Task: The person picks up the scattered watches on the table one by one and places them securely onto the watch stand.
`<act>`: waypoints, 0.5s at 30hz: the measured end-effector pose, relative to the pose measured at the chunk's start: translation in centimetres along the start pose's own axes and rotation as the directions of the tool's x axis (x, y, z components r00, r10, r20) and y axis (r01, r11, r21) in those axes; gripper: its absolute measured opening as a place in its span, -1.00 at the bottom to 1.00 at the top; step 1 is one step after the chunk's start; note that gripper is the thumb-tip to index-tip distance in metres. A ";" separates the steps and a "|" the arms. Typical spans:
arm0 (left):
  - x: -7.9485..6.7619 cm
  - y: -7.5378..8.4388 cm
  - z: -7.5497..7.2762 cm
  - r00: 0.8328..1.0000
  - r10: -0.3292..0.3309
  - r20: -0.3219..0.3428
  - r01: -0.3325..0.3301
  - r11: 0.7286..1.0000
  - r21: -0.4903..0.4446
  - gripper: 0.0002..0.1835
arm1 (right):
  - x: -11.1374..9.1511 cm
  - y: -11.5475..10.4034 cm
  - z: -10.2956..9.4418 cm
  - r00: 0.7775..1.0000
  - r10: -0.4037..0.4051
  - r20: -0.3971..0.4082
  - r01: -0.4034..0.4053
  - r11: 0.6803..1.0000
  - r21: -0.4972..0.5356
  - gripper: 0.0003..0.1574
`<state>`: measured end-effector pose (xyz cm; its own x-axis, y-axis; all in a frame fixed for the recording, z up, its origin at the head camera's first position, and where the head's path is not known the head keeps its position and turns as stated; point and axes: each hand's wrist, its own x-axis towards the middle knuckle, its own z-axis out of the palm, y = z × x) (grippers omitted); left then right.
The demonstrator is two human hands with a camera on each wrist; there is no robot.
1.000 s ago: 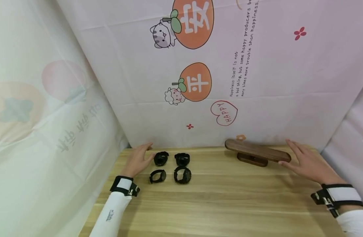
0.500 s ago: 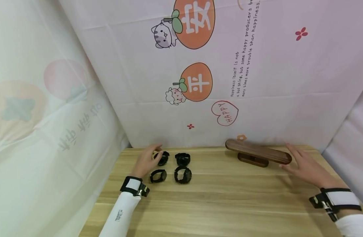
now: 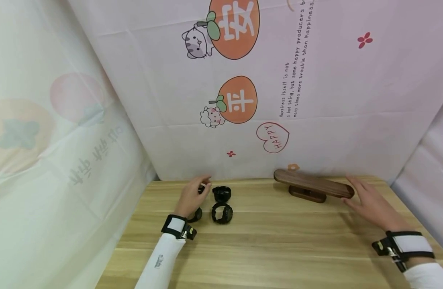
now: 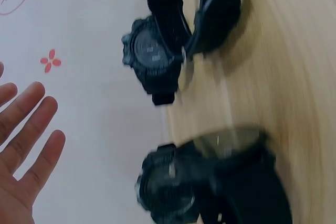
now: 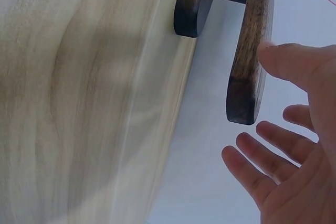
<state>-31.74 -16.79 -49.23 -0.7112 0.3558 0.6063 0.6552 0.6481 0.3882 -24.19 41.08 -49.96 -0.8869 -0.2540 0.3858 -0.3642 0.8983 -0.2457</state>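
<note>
Several black wristwatches lie on the wooden table at the left. Among them, one watch (image 3: 221, 194) stands at the back and another watch (image 3: 222, 213) in front of it. My left hand (image 3: 192, 197) is over the left pair, partly hiding the rear watch (image 3: 201, 188) and the front-left watch (image 3: 197, 215). Its fingers are spread and hold nothing in the left wrist view. A dark wooden stand (image 3: 313, 183), a long rounded bar on a small base, is at the back right. My right hand (image 3: 374, 205) is at the bar's right end, thumb right at its edge, fingers loosely extended.
The wood-grain table (image 3: 264, 249) meets a white printed cloth (image 3: 170, 100) hanging behind it. Pale cloth sides (image 3: 98, 192) rise at the left and right. Each wrist wears a black strap with a small camera.
My left hand has moved right, from beside the watches to over the left pair, now covering parts of them. My right hand has barely shifted; the watches and the stand keep their places.
</note>
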 end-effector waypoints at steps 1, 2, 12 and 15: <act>0.1 0.1 0.3 1.000 0.007 -0.004 -0.007 1.000 -0.005 -0.63 | 0.0 0.0 0.1 1.000 0.002 0.002 -0.002 1.000 0.002 0.12; 0.1 0.2 0.6 1.000 0.012 -0.008 -0.012 1.000 -0.009 -0.63 | -0.1 0.0 0.1 1.000 0.002 0.002 -0.002 1.000 0.002 0.11; 1.0 1.7 2.7 0.997 0.066 -0.028 -0.068 0.995 -0.074 -0.65 | -0.3 0.0 0.3 0.999 -0.007 -0.031 0.007 1.000 0.012 0.11; 1.1 1.8 3.3 0.995 0.093 -0.043 -0.096 0.993 -0.064 -0.67 | -0.4 0.0 0.5 0.999 -0.007 -0.032 0.007 1.000 0.020 0.11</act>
<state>-32.13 -12.99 -50.15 -0.6354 0.3855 0.6691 0.7354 0.5664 0.3720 -24.00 40.98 -50.53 -0.8748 -0.2483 0.4160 -0.3762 0.8892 -0.2604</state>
